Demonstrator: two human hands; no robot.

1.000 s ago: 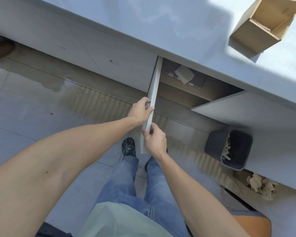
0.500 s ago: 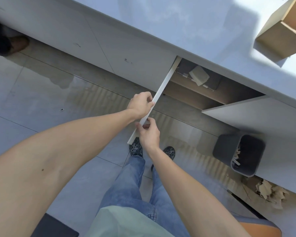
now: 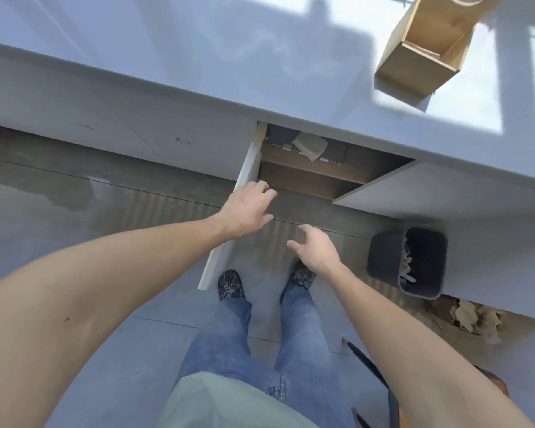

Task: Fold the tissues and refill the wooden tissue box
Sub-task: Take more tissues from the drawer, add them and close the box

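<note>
The wooden tissue box point(image 3: 420, 54) lies on its side on the white countertop point(image 3: 229, 57) at the upper right, its open end facing me and nothing visible inside. Below the counter a white cabinet door point(image 3: 247, 168) stands swung open. Inside the cupboard a beige tissue point(image 3: 310, 145) sticks out of a dark holder. My left hand point(image 3: 247, 211) hovers by the door's edge with fingers spread, holding nothing. My right hand point(image 3: 315, 251) is open in the air in front of the cupboard, apart from the door.
A second cabinet door point(image 3: 414, 189) is open at the right. A grey waste bin point(image 3: 411, 261) with paper scraps stands on the floor below it, crumpled brown paper point(image 3: 476, 316) beside it. My feet are on the tiled floor point(image 3: 74, 211) in front of the cupboard.
Both hands have let go of the white cabinet door's edge and spread open. The door has swung wider, and the view has shifted so more of the countertop shows.
</note>
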